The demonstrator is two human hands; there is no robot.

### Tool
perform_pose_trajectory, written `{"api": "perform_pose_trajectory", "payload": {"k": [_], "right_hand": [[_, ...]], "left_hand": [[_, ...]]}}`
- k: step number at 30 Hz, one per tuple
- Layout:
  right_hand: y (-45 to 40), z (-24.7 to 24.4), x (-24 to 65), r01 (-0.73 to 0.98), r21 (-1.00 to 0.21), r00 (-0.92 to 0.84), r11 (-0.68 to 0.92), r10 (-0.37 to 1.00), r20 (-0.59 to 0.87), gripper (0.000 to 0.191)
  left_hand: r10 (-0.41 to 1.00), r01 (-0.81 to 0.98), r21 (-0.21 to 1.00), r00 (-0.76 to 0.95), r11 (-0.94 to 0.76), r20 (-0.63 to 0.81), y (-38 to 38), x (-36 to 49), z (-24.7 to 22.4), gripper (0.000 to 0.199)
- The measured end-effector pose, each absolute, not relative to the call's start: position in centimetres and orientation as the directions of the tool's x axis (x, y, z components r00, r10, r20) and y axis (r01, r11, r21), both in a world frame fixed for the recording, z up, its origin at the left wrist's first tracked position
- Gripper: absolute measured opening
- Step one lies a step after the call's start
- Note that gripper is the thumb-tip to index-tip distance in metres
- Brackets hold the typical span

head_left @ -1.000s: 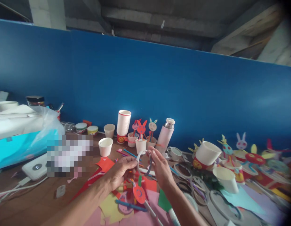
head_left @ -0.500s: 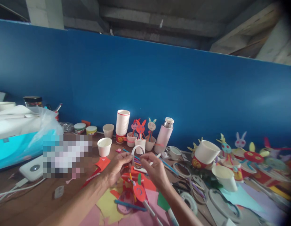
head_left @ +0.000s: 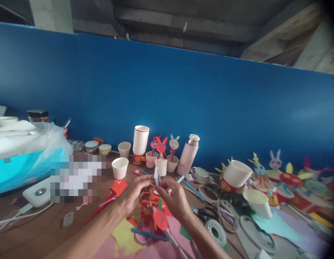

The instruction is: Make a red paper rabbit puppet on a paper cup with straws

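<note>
Between my two hands a small white ring, seen nearly edge-on [head_left: 156, 176], stands upright; it looks like a tape roll. My left hand [head_left: 137, 190] pinches it from the left, its lower fingers curled. From the right, my right hand [head_left: 174, 196] has thumb and fingertips closed on its lower edge. Just below them lies a red paper face [head_left: 159, 219] on a white stick. A blue stick [head_left: 149, 234] crosses a pink paper face [head_left: 144, 228] on yellow and pink paper sheets.
Behind my hands stand paper cups with rabbit faces [head_left: 161, 145], a cup stack [head_left: 141, 140] and a pink thermos [head_left: 188, 154]. Rightward are scissors [head_left: 207, 214], a tape roll [head_left: 215, 232] and more cup figures. A white power bank [head_left: 37, 192] and plastic bag [head_left: 56, 140] lie left.
The white ring has turned from showing its open loop to nearly edge-on. My right hand has shifted slightly left and down, closer to my left hand.
</note>
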State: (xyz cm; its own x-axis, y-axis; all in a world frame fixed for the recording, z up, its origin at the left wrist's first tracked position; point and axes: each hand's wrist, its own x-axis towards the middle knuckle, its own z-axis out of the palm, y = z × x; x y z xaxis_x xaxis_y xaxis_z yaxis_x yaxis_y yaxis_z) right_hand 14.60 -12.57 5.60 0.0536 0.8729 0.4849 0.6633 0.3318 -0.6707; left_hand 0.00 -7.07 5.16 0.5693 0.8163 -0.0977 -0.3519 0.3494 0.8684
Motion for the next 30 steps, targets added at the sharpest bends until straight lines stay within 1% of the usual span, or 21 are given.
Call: {"api": "perform_pose_trajectory", "payload": {"k": [5, 10, 14, 16, 19, 21, 25, 30], "right_hand": [[-12.62, 5.64, 14.52, 0.687, -0.654, 0.060, 0.318, 0.871, 0.487, 0.011], [-12.57, 5.64, 14.51, 0.703, -0.636, 0.054, 0.319, 0.868, 0.494, 0.011], [-12.55, 5.62, 14.67, 0.745, -0.580, 0.026, 0.329, 0.855, 0.519, 0.011], [-12.58, 5.59, 14.71, 0.774, -0.538, 0.010, 0.333, 0.844, 0.536, 0.012], [-12.66, 5.53, 14.63, 0.809, -0.486, -0.007, 0.332, 0.831, 0.556, 0.009], [-12.70, 5.50, 14.51, 0.821, -0.468, -0.012, 0.326, 0.831, 0.557, 0.007], [-12.66, 5.45, 14.41, 0.819, -0.471, -0.018, 0.327, 0.836, 0.548, 0.011], [-12.58, 5.40, 14.57, 0.793, -0.500, -0.029, 0.347, 0.842, 0.538, 0.017]], "left_hand": [[0.813, -0.365, 0.861, 0.576, 0.355, -0.091, -6.89, -0.02, 5.01, 0.020], [0.835, -0.367, 0.866, 0.542, 0.339, -0.097, -6.85, -0.02, 5.11, 0.021], [0.839, -0.390, 0.849, 0.534, 0.357, -0.107, -6.82, -0.03, 5.20, 0.013], [0.836, -0.389, 0.841, 0.533, 0.376, -0.127, -6.79, -0.02, 5.25, 0.016], [0.832, -0.344, 0.863, 0.536, 0.369, -0.142, -6.83, -0.01, 5.34, 0.023], [0.834, -0.317, 0.885, 0.536, 0.341, -0.129, -6.91, -0.02, 5.38, 0.022], [0.836, -0.263, 0.916, 0.535, 0.304, -0.123, -7.01, 0.01, 5.28, 0.019], [0.852, -0.244, 0.938, 0.517, 0.245, -0.088, -6.89, 0.21, 5.11, 0.018]]}}
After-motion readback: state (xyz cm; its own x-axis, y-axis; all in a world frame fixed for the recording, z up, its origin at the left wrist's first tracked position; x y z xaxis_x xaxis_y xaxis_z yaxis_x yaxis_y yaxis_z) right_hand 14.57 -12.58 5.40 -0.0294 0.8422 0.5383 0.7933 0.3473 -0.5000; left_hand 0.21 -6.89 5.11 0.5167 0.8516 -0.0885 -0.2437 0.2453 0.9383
